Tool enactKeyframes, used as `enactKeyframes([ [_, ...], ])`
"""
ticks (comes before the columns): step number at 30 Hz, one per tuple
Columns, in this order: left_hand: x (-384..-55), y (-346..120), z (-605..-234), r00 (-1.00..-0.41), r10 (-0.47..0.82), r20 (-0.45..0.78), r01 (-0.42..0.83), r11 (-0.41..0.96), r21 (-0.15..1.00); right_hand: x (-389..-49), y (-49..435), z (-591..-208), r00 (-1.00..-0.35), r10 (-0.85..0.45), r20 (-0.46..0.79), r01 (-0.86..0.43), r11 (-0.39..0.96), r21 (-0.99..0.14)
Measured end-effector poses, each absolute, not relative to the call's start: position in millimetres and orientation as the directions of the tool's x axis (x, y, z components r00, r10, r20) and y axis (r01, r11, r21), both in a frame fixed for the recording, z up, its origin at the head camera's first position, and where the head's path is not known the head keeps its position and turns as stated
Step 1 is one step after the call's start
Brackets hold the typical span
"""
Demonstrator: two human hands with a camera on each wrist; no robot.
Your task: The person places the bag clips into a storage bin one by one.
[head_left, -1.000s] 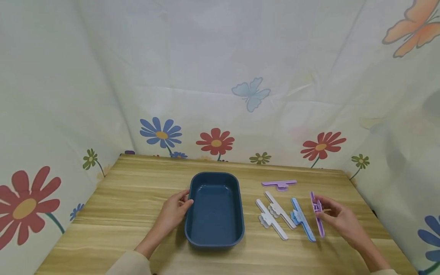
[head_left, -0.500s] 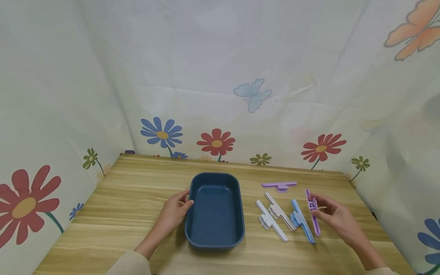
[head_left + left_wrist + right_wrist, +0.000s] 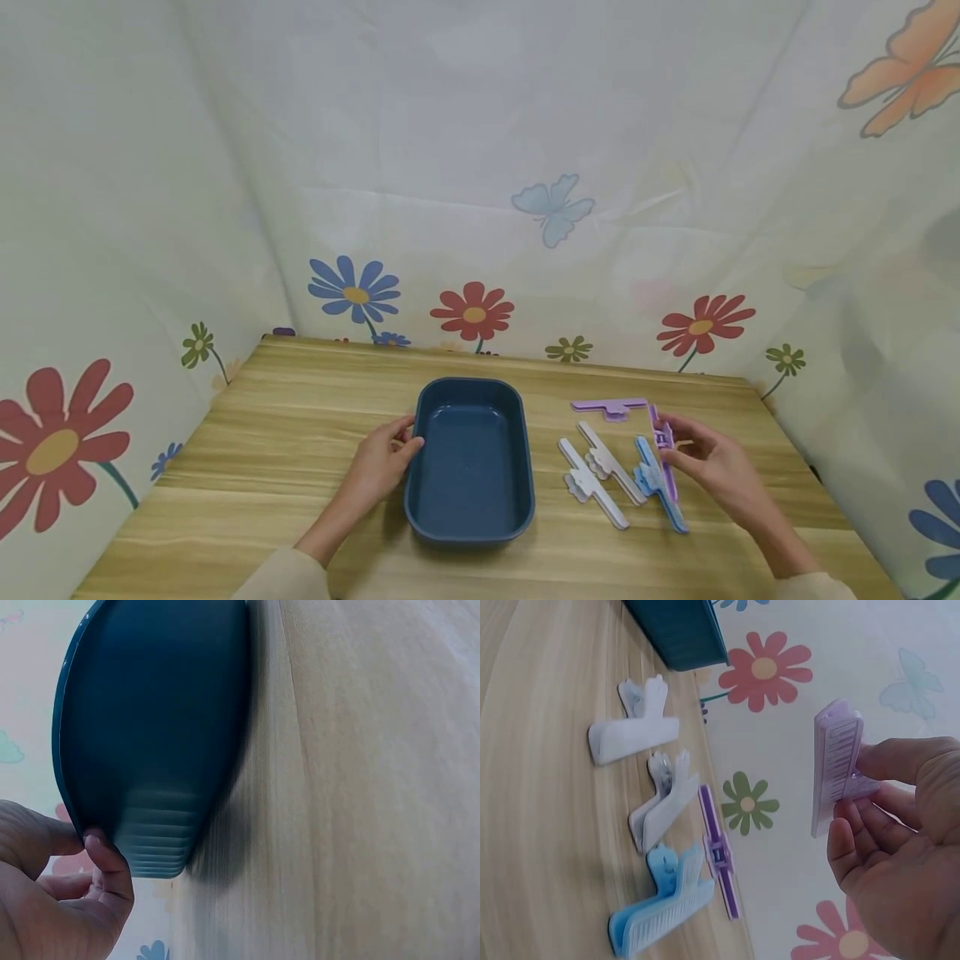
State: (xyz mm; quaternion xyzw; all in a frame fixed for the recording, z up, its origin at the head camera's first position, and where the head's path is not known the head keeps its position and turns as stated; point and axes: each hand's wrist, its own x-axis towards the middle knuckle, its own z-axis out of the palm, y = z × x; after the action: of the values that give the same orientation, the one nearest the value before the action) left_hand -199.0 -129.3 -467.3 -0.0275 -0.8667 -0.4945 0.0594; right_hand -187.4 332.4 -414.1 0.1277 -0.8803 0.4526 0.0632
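My left hand [image 3: 378, 465] pinches the left rim of a dark blue rectangular bin [image 3: 471, 475], thumb on the inner side and fingers outside; the left wrist view shows the bin's outer wall [image 3: 150, 712]. My right hand [image 3: 716, 471] holds a purple bag clip [image 3: 835, 769] by its handles, between thumb and fingers, raised off the table. In the head view that clip overlaps a blue bag clip [image 3: 660, 485] lying below it. Two white bag clips [image 3: 592, 483] lie slantwise between the bin and the blue clip. Another purple bag clip [image 3: 609, 407] lies crosswise behind them.
The wood-grain table [image 3: 300, 400] runs back to a hanging cloth [image 3: 450, 167] printed with flowers and butterflies. The same cloth stands along the left and right sides.
My right hand has moved left with the purple bag clip, from beside the blue clip to over it. My left hand and the bin have stayed in place.
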Motion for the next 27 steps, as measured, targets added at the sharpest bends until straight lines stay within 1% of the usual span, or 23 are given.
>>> enactKeyframes([
  [10, -199, -129, -468, -0.992, -0.010, 0.127, 0.105, 0.500, 0.860, -191, 318, -410, -0.956, -0.188, 0.225, -0.292, 0.548, -0.784],
  [18, -199, -129, -470, -0.991, -0.003, 0.134, 0.115, 0.498, 0.860, -194, 307, -406, -0.935, -0.217, 0.279, -0.353, 0.528, -0.773],
  [27, -201, -130, -472, -0.990, -0.006, 0.143, 0.121, 0.495, 0.860, -200, 295, -406, -0.943, -0.217, 0.252, -0.330, 0.527, -0.783],
])
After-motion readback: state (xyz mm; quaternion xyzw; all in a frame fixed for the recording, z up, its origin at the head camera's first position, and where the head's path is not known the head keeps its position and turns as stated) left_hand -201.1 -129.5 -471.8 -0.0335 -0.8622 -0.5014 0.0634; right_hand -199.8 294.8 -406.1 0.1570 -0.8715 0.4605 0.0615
